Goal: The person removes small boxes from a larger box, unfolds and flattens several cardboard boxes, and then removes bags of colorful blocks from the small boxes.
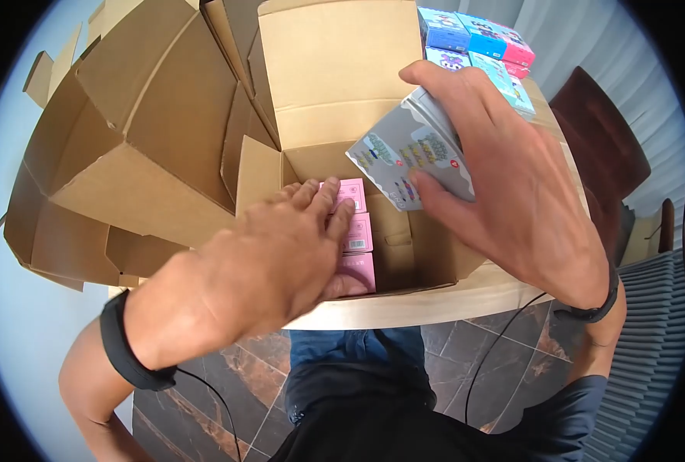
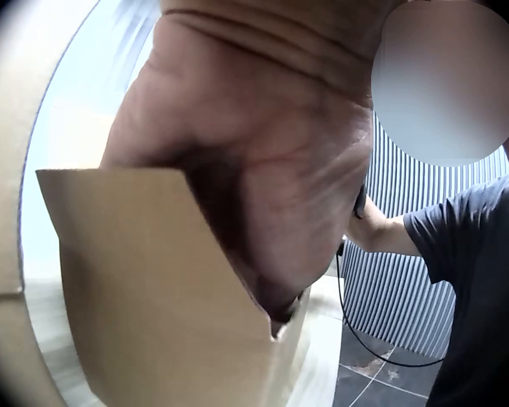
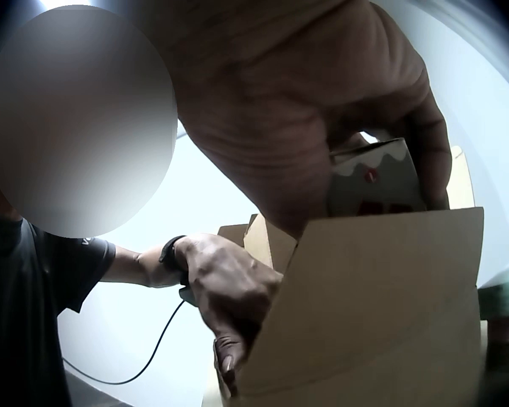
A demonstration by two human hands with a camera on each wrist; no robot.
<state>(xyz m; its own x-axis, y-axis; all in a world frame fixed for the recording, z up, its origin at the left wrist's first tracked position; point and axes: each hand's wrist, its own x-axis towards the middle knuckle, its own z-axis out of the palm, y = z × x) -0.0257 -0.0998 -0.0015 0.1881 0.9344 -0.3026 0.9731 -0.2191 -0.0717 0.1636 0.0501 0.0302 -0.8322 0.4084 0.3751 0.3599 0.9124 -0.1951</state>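
Observation:
Inside an open cardboard carton (image 1: pixel 304 162), several small pink boxes (image 1: pixel 357 232) stand in a row along the left side. My left hand (image 1: pixel 242 262) reaches over the carton's left wall and rests on them, fingers extended across their tops. The thumb lies at the nearest pink box. My right hand (image 1: pixel 520 177) grips a grey printed box (image 1: pixel 404 158) between thumb and fingers, tilted over the carton's right half. In the right wrist view the grey box (image 3: pixel 375 182) shows behind a raised carton flap (image 3: pixel 382 297). A flap (image 2: pixel 144 271) hides the left fingertips in the left wrist view.
A larger open carton (image 1: pixel 165 177) stands at the left, its flaps close to my left arm. Blue and pink printed boxes (image 1: pixel 477 38) are stacked at the table's far right. The wooden table's (image 1: pixel 427 309) near edge lies just before my body. Cables hang from both wrists.

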